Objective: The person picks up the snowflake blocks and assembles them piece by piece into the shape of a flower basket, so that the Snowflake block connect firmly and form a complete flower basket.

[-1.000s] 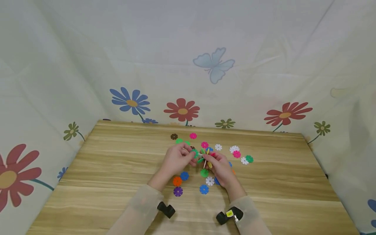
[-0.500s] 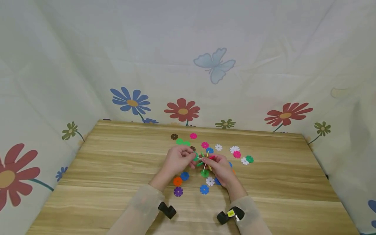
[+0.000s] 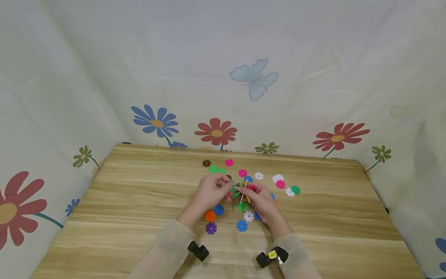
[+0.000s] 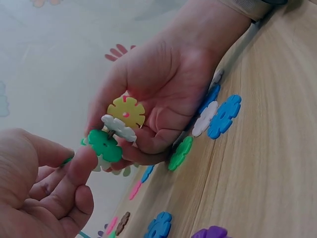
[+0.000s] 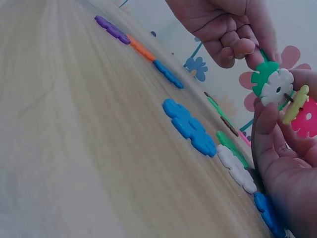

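Over the middle of the table, my left hand (image 3: 212,190) pinches a green snowflake disc, seen almost edge-on between thumb and forefinger; only a sliver of this green disc (image 4: 68,160) shows in the left wrist view. Facing it, my right hand (image 3: 263,203) holds a cluster of joined discs in its fingertips. The cluster has a yellow disc (image 4: 127,110), a white disc (image 4: 119,128), a green disc (image 4: 105,146) and a pink disc (image 5: 308,120). The fingers of both hands are close together, and the right fingers hide part of the cluster.
Loose discs lie scattered around the hands on the wooden table (image 3: 139,186). Nearest the forearms are a purple disc (image 3: 211,228), an orange disc (image 3: 210,216) and a blue disc (image 3: 242,226). White, pink and green ones lie farther back. A flowered cloth (image 3: 195,77) hangs behind.
The green disc in my left hand has turned from facing the head camera to nearly edge-on, closer against the cluster. The right hand keeps its hold; the loose discs are unmoved.
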{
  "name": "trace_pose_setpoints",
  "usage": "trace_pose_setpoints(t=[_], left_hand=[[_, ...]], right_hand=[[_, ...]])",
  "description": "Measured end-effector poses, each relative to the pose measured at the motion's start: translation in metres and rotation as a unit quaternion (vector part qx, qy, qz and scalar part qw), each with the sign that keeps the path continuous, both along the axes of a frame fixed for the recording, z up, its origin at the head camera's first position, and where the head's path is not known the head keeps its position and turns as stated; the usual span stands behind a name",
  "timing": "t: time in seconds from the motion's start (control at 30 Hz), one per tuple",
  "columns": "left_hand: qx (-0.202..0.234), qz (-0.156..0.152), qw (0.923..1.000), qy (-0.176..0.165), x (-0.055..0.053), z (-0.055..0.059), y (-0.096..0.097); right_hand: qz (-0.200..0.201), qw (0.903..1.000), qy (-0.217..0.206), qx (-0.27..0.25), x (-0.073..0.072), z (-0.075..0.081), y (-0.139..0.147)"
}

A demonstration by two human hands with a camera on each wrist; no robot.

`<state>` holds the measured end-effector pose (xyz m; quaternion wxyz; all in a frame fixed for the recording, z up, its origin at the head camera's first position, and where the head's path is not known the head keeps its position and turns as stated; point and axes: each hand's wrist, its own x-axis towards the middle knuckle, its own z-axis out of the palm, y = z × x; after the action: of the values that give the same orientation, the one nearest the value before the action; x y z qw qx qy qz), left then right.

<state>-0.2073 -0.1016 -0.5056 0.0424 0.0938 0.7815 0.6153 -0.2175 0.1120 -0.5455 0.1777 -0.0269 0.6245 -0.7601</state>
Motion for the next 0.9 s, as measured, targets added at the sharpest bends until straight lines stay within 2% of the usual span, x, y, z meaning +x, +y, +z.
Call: trace_pose_setpoints(t=[0.27, 0.5, 0.63, 0.73, 0.83, 0.9], left_hand=[[0.015, 0.018, 0.9997, 0.011, -0.003, 0.000, -0.004], [-0.001, -0.014, 0.9997, 0.017, -0.007, -0.003, -0.008], [-0.045, -0.036, 0.9982, 0.016, -0.011, -0.003, -0.020], [-0.108, -0.070, 0.9911, 0.033, -0.014, -0.004, -0.034], [-0.180, -0.113, 0.9759, 0.048, -0.016, -0.008, -0.047], [-0.215, -0.145, 0.9649, 0.046, -0.016, -0.012, -0.054]], right_hand=[[0.041, 0.9986, 0.023, -0.024, 0.001, 0.001, 0.001], [0.062, 0.9979, 0.003, -0.020, 0.002, 0.003, 0.003], [0.051, 0.9978, 0.012, -0.040, 0.000, 0.005, 0.005], [0.035, 0.9969, 0.016, -0.069, -0.004, 0.002, 0.008], [0.023, 0.9959, 0.015, -0.086, -0.006, 0.000, 0.011], [0.021, 0.9957, 0.015, -0.088, -0.006, -0.001, 0.013]])
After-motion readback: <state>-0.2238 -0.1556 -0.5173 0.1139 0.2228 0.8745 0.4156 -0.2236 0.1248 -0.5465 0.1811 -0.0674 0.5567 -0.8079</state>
